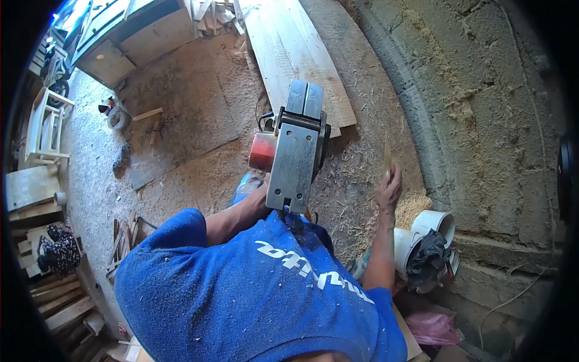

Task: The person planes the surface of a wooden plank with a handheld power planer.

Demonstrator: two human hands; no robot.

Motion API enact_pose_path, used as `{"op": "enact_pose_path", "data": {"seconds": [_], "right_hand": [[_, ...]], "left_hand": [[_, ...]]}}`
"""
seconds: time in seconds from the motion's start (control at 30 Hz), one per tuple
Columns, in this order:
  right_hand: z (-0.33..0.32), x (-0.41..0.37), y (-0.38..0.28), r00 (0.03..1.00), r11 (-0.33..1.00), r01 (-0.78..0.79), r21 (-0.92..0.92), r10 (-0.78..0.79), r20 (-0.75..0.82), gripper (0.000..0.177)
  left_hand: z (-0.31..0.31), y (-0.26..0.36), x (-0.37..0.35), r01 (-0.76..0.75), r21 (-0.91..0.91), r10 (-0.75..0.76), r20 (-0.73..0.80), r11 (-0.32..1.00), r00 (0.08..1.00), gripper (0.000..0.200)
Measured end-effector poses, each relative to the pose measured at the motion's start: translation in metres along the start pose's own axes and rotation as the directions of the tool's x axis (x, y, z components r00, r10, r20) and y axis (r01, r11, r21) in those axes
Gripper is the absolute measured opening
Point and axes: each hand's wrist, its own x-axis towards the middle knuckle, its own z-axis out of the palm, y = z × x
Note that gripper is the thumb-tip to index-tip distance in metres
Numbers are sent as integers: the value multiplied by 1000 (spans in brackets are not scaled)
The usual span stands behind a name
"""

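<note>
Planer (295, 151) is being held at the centre of the frame, just above the person's blue shirt (259, 289), with its grey metal sole facing the camera and a red part showing on its left side. The left hand (260, 194) is gripping the planer at its near end, its fingers closed around the body and mostly hidden behind it. The right hand (389, 190), right of centre and apart from the planer, is pinching a thin wooden sliver (387, 158) upright between closed fingers.

At the lower right, white buckets (435, 222) are standing by the rough wall (494, 120), with a dark cloth (427, 258) hanging over them. Farther up, a long board (289, 42) is lying on the sawdust-covered floor (193, 120). A white wooden frame (45, 123) is standing at the upper left.
</note>
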Motion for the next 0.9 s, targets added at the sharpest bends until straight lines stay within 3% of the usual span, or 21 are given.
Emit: {"op": "enact_pose_path", "data": {"seconds": [0.13, 0.17, 0.23, 0.37, 0.43, 0.57, 0.63, 0.8, 0.9], "right_hand": [[-31, 67, -127, 934, 935, 354, -2, -353, 57, 46], [-28, 75, -144, 932, 933, 358, -10, -357, 63, 46], [-19, 90, -167, 825, 818, 561, -124, -540, 167, 56], [2, 100, -180, 808, 796, 577, -182, -523, 271, 58], [12, 99, -178, 736, 743, 664, -86, -629, 251, 51], [15, 98, -185, 838, 815, 533, -226, -472, 273, 46], [17, 104, -201, 716, 736, 674, -63, -631, 297, 51], [19, 108, -186, 859, 853, 494, -168, -448, 248, 58], [20, 98, -216, 825, 838, 544, -46, -525, 209, 57]], "left_hand": [[-8, -1, 9, -3, -65, 5, 25, 998, 1000, 25], [-8, -1, 11, -11, -84, 13, 30, 996, 999, 25], [-9, 1, 15, -34, -121, 39, 39, 992, 998, 25], [-11, 9, 16, -78, -183, 88, 46, 980, 995, 25], [-14, 19, 18, -105, -204, 117, 48, 973, 992, 25], [-18, 21, 6, -111, -254, 121, 26, 961, 992, 25], [-20, 35, 8, -118, -264, 129, 25, 957, 991, 26], [-26, 44, -2, -113, -319, 121, 6, 941, 993, 26], [-29, 55, -1, -121, -343, 128, -2, 932, 992, 26]]}}
